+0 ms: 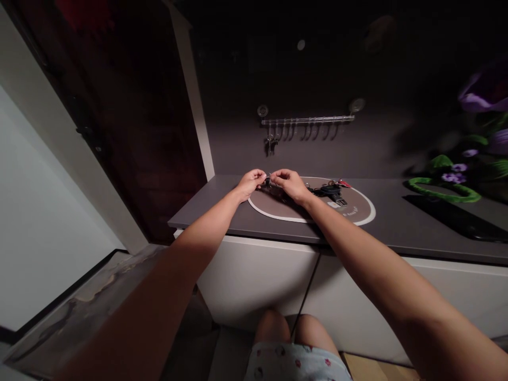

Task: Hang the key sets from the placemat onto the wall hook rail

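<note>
Both hands meet above the left part of a brown oval mat with a white rim. My left hand is closed, its thumb and fingertips pinching a small key ring with something dark on it. At the ring's other side my right hand is closed too, thumb against forefinger. Keys and dark items lie on the mat to the right, with a red piece at their far end. On the wall above, a clear hook rail bears a bunch of keys at its left end.
The mat lies on a grey counter over white cabinets. On the counter's right stand purple flowers with a green ring, beside a long black object. A dark door is at the left.
</note>
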A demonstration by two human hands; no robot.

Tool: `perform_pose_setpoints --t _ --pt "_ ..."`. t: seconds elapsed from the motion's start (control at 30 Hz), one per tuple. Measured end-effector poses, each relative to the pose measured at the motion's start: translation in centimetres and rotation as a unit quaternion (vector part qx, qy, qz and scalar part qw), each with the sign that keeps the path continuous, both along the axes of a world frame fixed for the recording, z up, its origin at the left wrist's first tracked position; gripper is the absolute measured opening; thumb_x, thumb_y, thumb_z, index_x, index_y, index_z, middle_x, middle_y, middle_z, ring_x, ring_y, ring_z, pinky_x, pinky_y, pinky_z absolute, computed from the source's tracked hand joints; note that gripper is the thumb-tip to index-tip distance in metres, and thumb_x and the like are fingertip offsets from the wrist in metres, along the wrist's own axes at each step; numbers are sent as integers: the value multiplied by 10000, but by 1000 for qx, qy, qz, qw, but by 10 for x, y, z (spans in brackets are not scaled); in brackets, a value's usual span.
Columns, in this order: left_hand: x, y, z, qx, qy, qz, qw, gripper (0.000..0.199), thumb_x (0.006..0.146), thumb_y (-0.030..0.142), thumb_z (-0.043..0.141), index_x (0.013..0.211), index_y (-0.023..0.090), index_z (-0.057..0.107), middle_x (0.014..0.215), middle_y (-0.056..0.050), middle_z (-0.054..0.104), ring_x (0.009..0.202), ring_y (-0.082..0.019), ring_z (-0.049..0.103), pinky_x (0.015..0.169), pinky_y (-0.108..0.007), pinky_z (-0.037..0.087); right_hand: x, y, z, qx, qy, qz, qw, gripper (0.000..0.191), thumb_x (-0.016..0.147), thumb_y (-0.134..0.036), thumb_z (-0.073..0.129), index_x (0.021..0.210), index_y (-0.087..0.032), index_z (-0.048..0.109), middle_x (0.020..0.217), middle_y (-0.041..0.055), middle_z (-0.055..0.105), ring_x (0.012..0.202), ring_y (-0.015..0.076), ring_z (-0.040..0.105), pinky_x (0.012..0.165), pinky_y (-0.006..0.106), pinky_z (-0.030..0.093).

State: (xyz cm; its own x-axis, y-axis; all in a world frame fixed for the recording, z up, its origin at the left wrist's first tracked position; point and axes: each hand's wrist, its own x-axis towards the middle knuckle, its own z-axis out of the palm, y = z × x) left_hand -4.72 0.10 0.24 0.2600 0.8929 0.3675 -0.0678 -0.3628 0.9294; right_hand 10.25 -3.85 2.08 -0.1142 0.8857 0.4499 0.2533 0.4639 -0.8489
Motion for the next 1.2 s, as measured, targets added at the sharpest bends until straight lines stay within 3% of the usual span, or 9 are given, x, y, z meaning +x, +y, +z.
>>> perform_pose_setpoints --t 0.3,0.43,0.63,0.97,1.2 --pt "3 -5 1 -41 -41 -18 998 191 697 272 626 741 152 483 620 42 484 536 -37 442 485 -162 308 1 5 -4 -28 42 6 999 186 653 -307 612 725 -138 581 657 8 586 562 82 479 573 217 406" --pt "5 -7 2 -46 -42 -14 998 229 670 305 651 747 155 495 630 37 500 553 -44 464 486 -165 316 2 6 -3 -25 64 8 998 167 641 -287 614 705 -137 580 664 6 591 576 77 485 597 212 412" --pt "12 -9 14 -36 -35 -14 999 290 613 344 690 741 142 526 651 26 527 572 -51 484 503 -170 338 5 8 -1 -47 139 20 989 247 584 -344 651 704 -141 579 644 -5 573 562 69 481 575 201 403" --pt "41 0 43 1 -54 -10 999 228 622 308 670 729 139 561 691 6 558 594 -63 492 520 -180 359 24 9 28 -77 249 66 963 291 532 -357 714 671 -169 542 640 -26 537 621 90 518 672 262 479" --pt "54 12 37 3 -84 47 995 160 711 293 571 781 150 553 697 -8 562 583 -65 503 498 -174 355 38 21 47 -69 255 59 963 226 586 -303 699 646 -167 529 568 -39 505 554 78 492 643 270 497"
